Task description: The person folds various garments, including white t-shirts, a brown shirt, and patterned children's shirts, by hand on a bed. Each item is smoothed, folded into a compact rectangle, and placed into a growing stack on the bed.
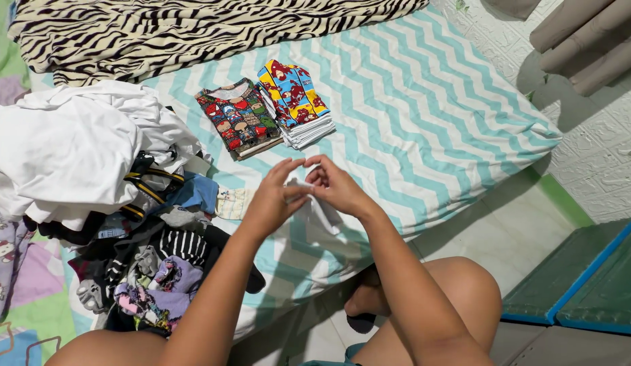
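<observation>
My left hand (271,196) and my right hand (337,186) meet above the mattress, both pinching a small white piece of cloth (320,211) that hangs between and below them. Just beyond the hands lie two folded stacks: a dark patterned garment (238,118) on the left and a yellow, blue and red patterned garment (292,91) on a pile of white folded pieces on the right. Neither hand touches these stacks.
A heap of unfolded clothes (149,257) and white fabric (71,146) lies at the left on the chevron-striped mattress (431,115). A zebra-print blanket (173,30) covers the far end. My knees (464,285) sit at the mattress edge; green mats (580,278) lie on the floor, right.
</observation>
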